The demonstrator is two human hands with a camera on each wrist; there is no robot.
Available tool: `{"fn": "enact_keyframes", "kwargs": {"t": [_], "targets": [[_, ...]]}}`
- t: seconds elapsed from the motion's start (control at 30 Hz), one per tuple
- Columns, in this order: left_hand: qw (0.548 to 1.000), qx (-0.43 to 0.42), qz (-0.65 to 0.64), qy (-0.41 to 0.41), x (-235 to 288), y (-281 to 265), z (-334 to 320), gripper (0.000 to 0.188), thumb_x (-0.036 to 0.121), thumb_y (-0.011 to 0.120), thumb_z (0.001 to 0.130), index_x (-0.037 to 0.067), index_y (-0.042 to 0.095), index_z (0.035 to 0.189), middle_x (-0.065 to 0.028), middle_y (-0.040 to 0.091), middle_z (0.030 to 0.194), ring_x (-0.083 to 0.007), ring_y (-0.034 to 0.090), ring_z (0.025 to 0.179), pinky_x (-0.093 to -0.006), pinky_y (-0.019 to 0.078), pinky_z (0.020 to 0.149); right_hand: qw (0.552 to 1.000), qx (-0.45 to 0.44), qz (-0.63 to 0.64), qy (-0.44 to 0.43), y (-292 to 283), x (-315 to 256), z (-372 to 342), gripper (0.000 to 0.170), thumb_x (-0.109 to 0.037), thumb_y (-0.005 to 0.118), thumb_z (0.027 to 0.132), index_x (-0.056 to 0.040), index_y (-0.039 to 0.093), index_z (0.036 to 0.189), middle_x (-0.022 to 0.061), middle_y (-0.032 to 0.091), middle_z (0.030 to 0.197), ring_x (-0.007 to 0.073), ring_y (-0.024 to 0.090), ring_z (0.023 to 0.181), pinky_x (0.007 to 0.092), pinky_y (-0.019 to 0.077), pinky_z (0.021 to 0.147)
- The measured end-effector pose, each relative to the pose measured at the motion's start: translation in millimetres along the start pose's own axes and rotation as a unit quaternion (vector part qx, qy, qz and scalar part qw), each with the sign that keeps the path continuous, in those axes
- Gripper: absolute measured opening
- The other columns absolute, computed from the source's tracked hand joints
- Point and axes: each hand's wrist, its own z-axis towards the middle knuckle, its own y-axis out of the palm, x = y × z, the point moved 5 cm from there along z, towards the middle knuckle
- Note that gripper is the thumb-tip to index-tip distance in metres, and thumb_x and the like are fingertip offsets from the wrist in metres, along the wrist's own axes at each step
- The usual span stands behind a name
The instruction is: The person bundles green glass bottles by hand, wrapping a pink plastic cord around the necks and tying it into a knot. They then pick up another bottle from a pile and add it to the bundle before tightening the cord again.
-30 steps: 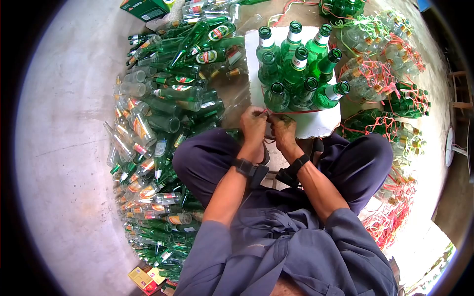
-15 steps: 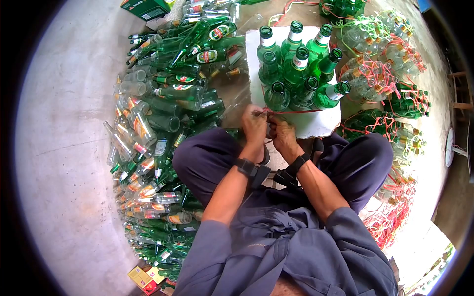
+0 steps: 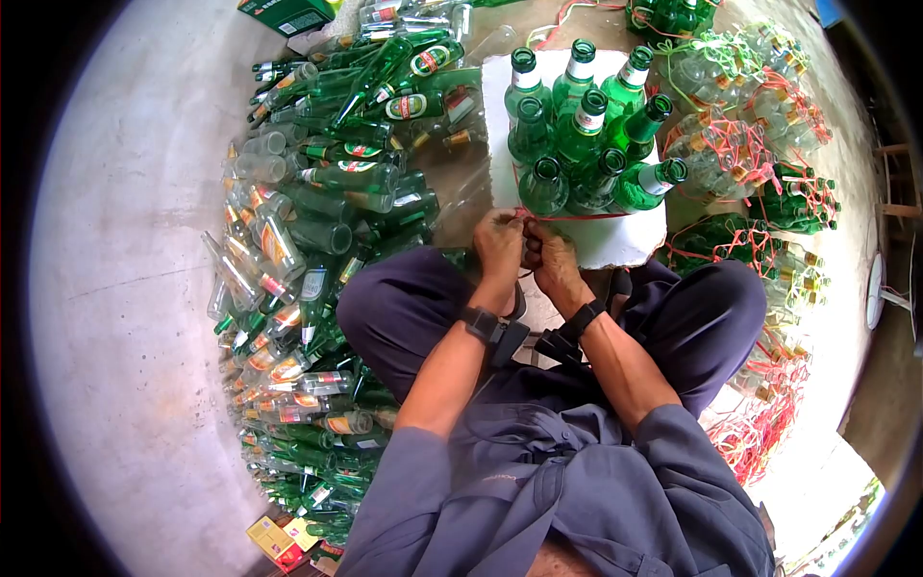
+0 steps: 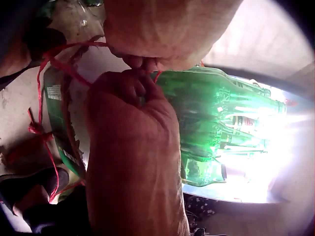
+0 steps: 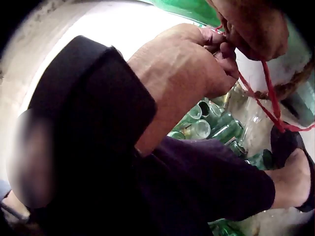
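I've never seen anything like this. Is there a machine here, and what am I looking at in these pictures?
No robot shows here: the work is done by a person's bare left hand and right hand. The wide, round picture comes from a camera on the person's head, looking down; the two closer ones come from cameras worn on each wrist.

On a white, flat, ragged-edged board stands a cluster of green glass bottles. Both hands pinch a thin red string, which runs along the bottles' near side. To the person's left lies a heap of loose green and clear glass bottles; to the right are string-wrapped bundles of bottles.
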Motion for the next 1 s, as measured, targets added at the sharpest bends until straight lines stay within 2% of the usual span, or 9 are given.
{"fn": "enact_keyframes", "kwargs": {"t": [0.17, 0.33, 0.43, 0.5, 0.53, 0.6, 0.77, 0.9, 1.0], "targets": [[0.999, -0.011, -0.033, -0.032, 12.0, 2.9, -8.6, 0.008, 0.006, 0.059, 0.094, 0.002, 0.065, 0.097, -0.0036, 0.063, 0.073, -0.0103, 0.057, 0.056, -0.0267, 0.0476, 0.044, 1.000, -0.013, -0.010, -0.001, -3.3, 0.3, 1.3, 0.006, -0.017, 0.069, 0.090, -0.0118, 0.067, 0.091, -0.0065, 0.052, 0.070, 0.0055, 0.040, 0.054, 0.0223, 0.0321, 0.045], [0.998, -0.019, -0.055, -0.031, 13.0, 4.9, -9.1, 0.008, 0.005, 0.059, 0.094, 0.001, 0.066, 0.096, -0.0032, 0.063, 0.073, -0.0102, 0.058, 0.056, -0.0255, 0.0481, 0.046, 0.999, -0.005, -0.032, -0.008, -3.6, -0.8, 2.4, 0.005, -0.017, 0.068, 0.089, -0.0123, 0.065, 0.089, -0.0062, 0.050, 0.067, 0.0057, 0.039, 0.053, 0.0221, 0.0333, 0.045], [0.993, -0.024, -0.096, -0.069, 5.3, 6.2, -9.1, 0.009, 0.006, 0.059, 0.093, 0.001, 0.066, 0.094, -0.0020, 0.061, 0.071, -0.0089, 0.055, 0.056, -0.0254, 0.0469, 0.046, 0.999, -0.002, -0.040, -0.007, -3.8, -2.0, 0.6, 0.004, -0.015, 0.068, 0.089, -0.0126, 0.064, 0.089, -0.0061, 0.049, 0.067, 0.0058, 0.040, 0.053, 0.0223, 0.0339, 0.044], [0.999, -0.014, -0.033, 0.003, 7.9, 3.4, -5.2, 0.009, 0.006, 0.059, 0.093, 0.002, 0.067, 0.092, -0.0014, 0.060, 0.071, -0.0085, 0.052, 0.056, -0.0259, 0.0452, 0.046, 0.999, 0.000, -0.043, -0.007, -3.5, -2.5, 0.9, 0.004, -0.015, 0.068, 0.089, -0.0124, 0.065, 0.090, -0.0061, 0.049, 0.067, 0.0058, 0.040, 0.053, 0.0225, 0.0341, 0.044], [0.999, -0.014, -0.033, 0.003, 7.5, 3.2, -5.2, 0.009, 0.006, 0.059, 0.093, 0.002, 0.067, 0.092, -0.0014, 0.060, 0.071, -0.0085, 0.052, 0.056, -0.0259, 0.0452, 0.046, 0.999, 0.002, -0.045, -0.006, -3.9, -2.3, 1.5, 0.004, -0.015, 0.068, 0.088, -0.0121, 0.065, 0.091, -0.0061, 0.049, 0.067, 0.0058, 0.040, 0.053, 0.0228, 0.0344, 0.044], [0.998, -0.013, -0.048, -0.040, 2.3, 2.8, -5.6, 0.010, 0.008, 0.060, 0.092, 0.002, 0.067, 0.091, -0.0007, 0.059, 0.069, -0.0085, 0.049, 0.056, -0.0268, 0.0436, 0.045, 0.999, -0.003, -0.040, -0.007, -5.4, -2.3, 3.0, 0.005, -0.014, 0.068, 0.088, -0.0117, 0.066, 0.092, -0.0060, 0.049, 0.068, 0.0059, 0.041, 0.054, 0.0229, 0.0347, 0.043], [0.995, -0.027, -0.066, -0.062, -5.1, 4.4, -3.0, 0.010, 0.009, 0.060, 0.092, 0.002, 0.067, 0.094, -0.0006, 0.059, 0.068, -0.0093, 0.053, 0.056, -0.0257, 0.0457, 0.046, 0.999, -0.009, -0.029, -0.015, -6.9, -1.6, 4.5, 0.009, -0.014, 0.068, 0.088, -0.0105, 0.068, 0.096, -0.0060, 0.050, 0.069, 0.0059, 0.042, 0.055, 0.0231, 0.0363, 0.043], [0.992, -0.012, -0.090, -0.086, 2.1, 4.3, -6.7, 0.007, 0.001, 0.064, 0.089, -0.002, 0.068, 0.093, -0.0004, 0.063, 0.075, -0.0070, 0.051, 0.061, -0.0247, 0.0404, 0.053, 0.999, -0.002, -0.051, -0.018, -3.4, -3.7, 1.3, 0.010, -0.014, 0.067, 0.088, -0.0090, 0.067, 0.096, -0.0052, 0.050, 0.070, 0.0063, 0.044, 0.056, 0.0254, 0.0451, 0.045], [0.989, -0.010, -0.119, -0.083, 12.7, 5.4, -11.5, 0.006, 0.001, 0.065, 0.089, -0.002, 0.068, 0.092, -0.0006, 0.064, 0.076, -0.0071, 0.053, 0.062, -0.0244, 0.0411, 0.053, 0.998, 0.005, -0.063, -0.019, -4.7, -4.1, 0.7, 0.013, -0.015, 0.067, 0.088, -0.0070, 0.067, 0.097, -0.0040, 0.052, 0.071, 0.0069, 0.045, 0.057, 0.0280, 0.0511, 0.047]]}}
